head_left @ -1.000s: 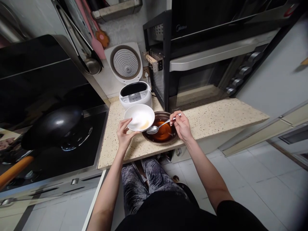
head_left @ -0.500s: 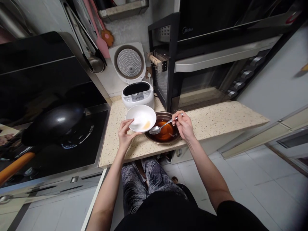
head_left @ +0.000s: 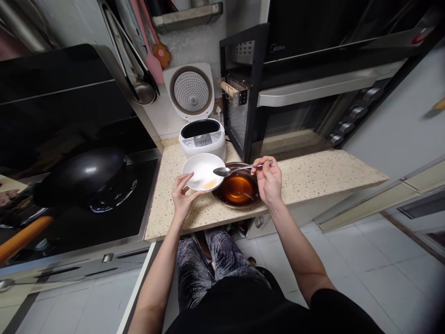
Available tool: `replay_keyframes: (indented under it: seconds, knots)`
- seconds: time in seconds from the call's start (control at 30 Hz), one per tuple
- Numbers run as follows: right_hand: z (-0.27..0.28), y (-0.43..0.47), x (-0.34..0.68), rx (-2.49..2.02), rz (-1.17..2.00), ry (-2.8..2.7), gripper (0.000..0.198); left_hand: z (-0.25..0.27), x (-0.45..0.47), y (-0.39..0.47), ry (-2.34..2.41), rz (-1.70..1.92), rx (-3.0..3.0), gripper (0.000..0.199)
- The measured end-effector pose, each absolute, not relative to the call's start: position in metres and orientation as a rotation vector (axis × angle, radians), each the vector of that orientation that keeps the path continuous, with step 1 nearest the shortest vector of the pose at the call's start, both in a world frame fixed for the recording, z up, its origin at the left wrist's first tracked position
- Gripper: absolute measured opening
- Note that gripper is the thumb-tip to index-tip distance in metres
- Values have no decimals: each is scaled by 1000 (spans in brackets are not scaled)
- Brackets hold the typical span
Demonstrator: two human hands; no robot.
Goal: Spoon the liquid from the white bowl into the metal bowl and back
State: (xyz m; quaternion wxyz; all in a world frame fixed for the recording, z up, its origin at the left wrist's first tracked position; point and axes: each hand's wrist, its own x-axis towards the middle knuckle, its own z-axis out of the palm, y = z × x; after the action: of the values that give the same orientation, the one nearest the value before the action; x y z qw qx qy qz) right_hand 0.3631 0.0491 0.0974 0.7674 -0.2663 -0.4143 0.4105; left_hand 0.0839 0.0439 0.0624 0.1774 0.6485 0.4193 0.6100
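My left hand (head_left: 182, 191) grips a white bowl (head_left: 199, 168) by its near-left rim, fingers and thumb closed on the edge. A little yellowish liquid lies in the bowl's lower right part. In my right hand (head_left: 268, 180) is a metal spoon (head_left: 239, 170), pinched by its handle, its head pointing left over the bowl's right rim. Below the spoon, a round pot (head_left: 256, 200) of clear reddish-brown liquid stands on the counter. The bowl overlaps the pot's left edge. Whether the spoon holds anything I cannot make out.
Behind the bowl stands a white rice cooker (head_left: 203, 147), lid raised. To the left, a black wok (head_left: 86, 174) rests on the stove, its wooden handle (head_left: 24, 239) towards me. A dark rack (head_left: 248, 93) and an oven (head_left: 306, 111) stand at the back right. Utensils hang on the wall.
My right hand has raised the spoon, moving its head from over the pot up to the bowl's right rim, and the handle lies more level. My left hand keeps holding the bowl.
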Motion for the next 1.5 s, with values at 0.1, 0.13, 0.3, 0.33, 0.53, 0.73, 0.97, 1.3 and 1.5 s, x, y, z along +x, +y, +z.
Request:
replay_keyframes:
  seconds: [0.1, 0.13, 0.3, 0.33, 0.53, 0.73, 0.97, 1.3, 1.5]
  knots:
    - [103, 41, 347, -584, 821, -943, 24, 62, 81, 34, 1223, 1766, 1705, 65]
    - [103, 37, 339, -586, 800, -972, 22, 61, 79, 30, 1240, 1780, 1671, 64]
    - [100, 18, 295, -699, 774, -1204, 22, 52, 67, 2, 1379, 1841, 1573, 64]
    - [97, 15, 286, -702, 785, -1226, 22, 49, 65, -4, 1412, 1845, 1562, 64]
    - [71, -2, 243, -759, 857, -1368, 22, 23, 48, -37, 1550, 1881, 1476, 66]
    - [44, -14, 219, -799, 912, -1402, 22, 4, 36, -51, 1628, 1933, 1448, 64]
    - [33, -21, 211, -810, 960, -1434, 20, -5, 38, -56, 1598, 1925, 1416, 65]
    - [34, -28, 215, -806, 885, -1549, 16, -2, 40, -58, 1580, 1932, 1434, 64]
    - [50, -28, 271, -855, 517, -1576, 22, -4, 38, -59, 1592, 1905, 1426, 64]
